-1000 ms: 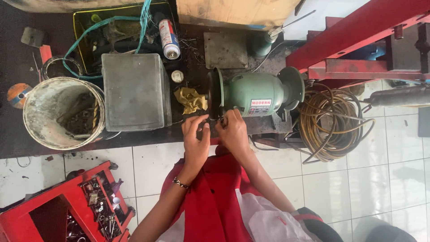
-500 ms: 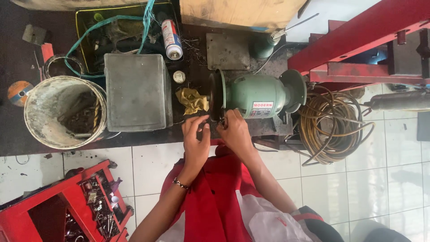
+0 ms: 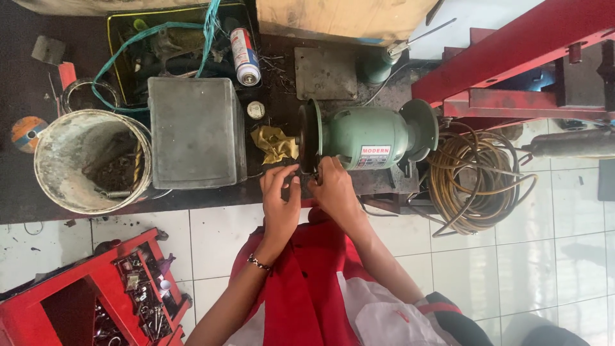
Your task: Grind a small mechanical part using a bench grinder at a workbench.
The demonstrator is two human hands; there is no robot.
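Left hand: my left hand [image 3: 280,192] is raised at the table [image 3: 192,198] edge, fingers curled and pinching a small dark piece I cannot make out.
Right hand: my right hand [image 3: 332,187] sits just beside it, fingers closed at the lower rim of the grinding wheel [image 3: 309,136]; its grip is partly hidden.
Which is nearer: the right hand, touching or nearly touching the wheel; the left stands a little off to the wheel's left.
Direction: the wheel lies straight ahead of both hands.
Long axis: the green bench grinder [image 3: 368,138] runs left to right across my view, wheel edge-on toward me.
Beyond: a yellow rag [image 3: 274,143] lies just left of the wheel, then a grey metal box [image 3: 195,131].
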